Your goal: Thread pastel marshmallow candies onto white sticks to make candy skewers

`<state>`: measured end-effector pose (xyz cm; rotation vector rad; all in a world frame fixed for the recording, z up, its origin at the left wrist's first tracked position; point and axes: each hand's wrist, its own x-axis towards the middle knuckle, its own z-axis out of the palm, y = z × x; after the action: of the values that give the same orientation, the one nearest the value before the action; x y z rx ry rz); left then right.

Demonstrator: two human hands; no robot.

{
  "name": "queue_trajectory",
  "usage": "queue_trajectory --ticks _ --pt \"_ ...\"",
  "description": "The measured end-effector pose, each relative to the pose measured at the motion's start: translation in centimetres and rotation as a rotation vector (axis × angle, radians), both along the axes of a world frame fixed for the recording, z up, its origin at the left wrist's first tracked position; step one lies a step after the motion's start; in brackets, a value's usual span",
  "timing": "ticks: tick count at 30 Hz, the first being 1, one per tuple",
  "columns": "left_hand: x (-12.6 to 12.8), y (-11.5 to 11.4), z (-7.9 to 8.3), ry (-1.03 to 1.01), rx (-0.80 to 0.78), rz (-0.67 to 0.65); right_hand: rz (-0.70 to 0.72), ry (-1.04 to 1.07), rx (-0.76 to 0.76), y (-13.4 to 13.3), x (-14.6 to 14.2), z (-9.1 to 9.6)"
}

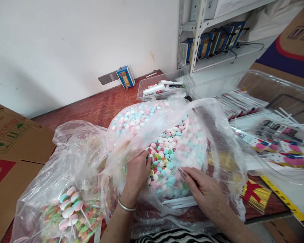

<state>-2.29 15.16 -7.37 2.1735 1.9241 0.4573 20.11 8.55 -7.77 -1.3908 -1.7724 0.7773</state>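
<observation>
A large clear plastic bag (136, 138) lies open in front of me, full of pink, white and blue candies (171, 136). Small multicoloured candies (160, 158) are mixed in near the opening. My left hand (138, 172) reaches into the bag with curled fingers; its fingertips are hidden among the candies. My right hand (205, 185) is at the bag's right side, thumb and fingers pinched on a thin white stick (179, 168), of which only the tip shows. Below it lie several white sticks (179, 201). Candy lollipops (71, 209) rest at lower left on a bag of gummy candies (49, 216).
Cardboard boxes stand at left (17, 145) and upper right (291, 44). A clear tub (276, 168) at right holds printed packets and sticks. A small clear bin (142, 92) and a blue device (126, 77) are behind, by the wall. A gold packet (257, 195) lies at the table's right edge.
</observation>
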Motion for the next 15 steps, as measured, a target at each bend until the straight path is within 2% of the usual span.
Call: queue_trajectory --ticks 4,8,11,15 --pt "-0.8 0.6 0.6 -0.185 -0.058 0.084 0.012 -0.020 0.016 -0.1 0.3 -0.5" --pt "-1.8 0.2 0.8 -0.369 0.027 0.221 0.021 -0.020 0.007 -0.1 0.3 -0.8" --pt "-2.0 -0.8 0.6 -0.341 0.084 0.238 0.054 -0.011 -0.012 -0.1 0.0 -0.9" --pt "-1.7 -2.1 -0.5 -0.163 0.144 0.182 0.083 -0.026 -0.020 -0.3 -0.3 -1.2"
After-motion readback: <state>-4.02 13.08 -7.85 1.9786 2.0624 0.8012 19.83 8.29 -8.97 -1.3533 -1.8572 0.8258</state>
